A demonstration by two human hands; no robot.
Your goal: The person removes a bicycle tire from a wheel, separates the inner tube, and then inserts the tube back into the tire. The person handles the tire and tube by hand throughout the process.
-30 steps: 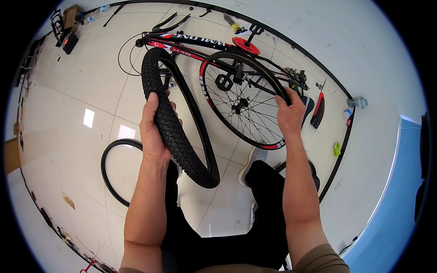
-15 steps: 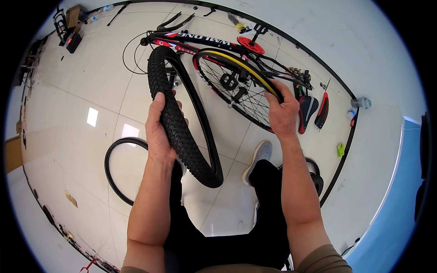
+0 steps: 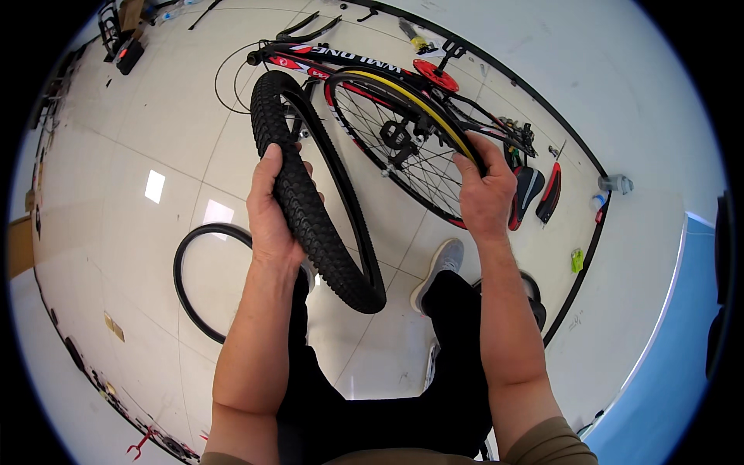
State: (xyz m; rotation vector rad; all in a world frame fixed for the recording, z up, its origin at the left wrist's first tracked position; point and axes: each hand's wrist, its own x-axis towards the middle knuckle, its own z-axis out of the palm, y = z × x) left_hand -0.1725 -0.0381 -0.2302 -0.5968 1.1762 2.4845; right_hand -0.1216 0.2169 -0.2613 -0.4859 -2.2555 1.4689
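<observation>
My left hand (image 3: 271, 213) is closed around a black knobby bicycle tire (image 3: 329, 260), which stands tilted with its hollow inner side showing. My right hand (image 3: 484, 190) grips a spoked bicycle wheel (image 3: 426, 194) by its black rim, along which a yellow band (image 3: 426, 105) shows; the wheel is held at a slant. A black-and-red bicycle frame (image 3: 353, 56) lies on the floor beyond both, partly hidden by the wheel. A thin black rubber ring (image 3: 177, 279) lies on the tiled floor to the left of my left forearm.
Beside the frame lie a red disc (image 3: 435, 74), a saddle (image 3: 528, 188), a red-black piece (image 3: 550, 191), a bottle (image 3: 616, 184) and a green packet (image 3: 576, 260). A box and dark gear (image 3: 125, 58) sit at the upper left. Walls edge the tiled floor (image 3: 132, 232).
The wheel has tipped over, bringing the yellow band on its rim into view. My right hand has shifted slightly left, still holding it; my left hand still holds the tire.
</observation>
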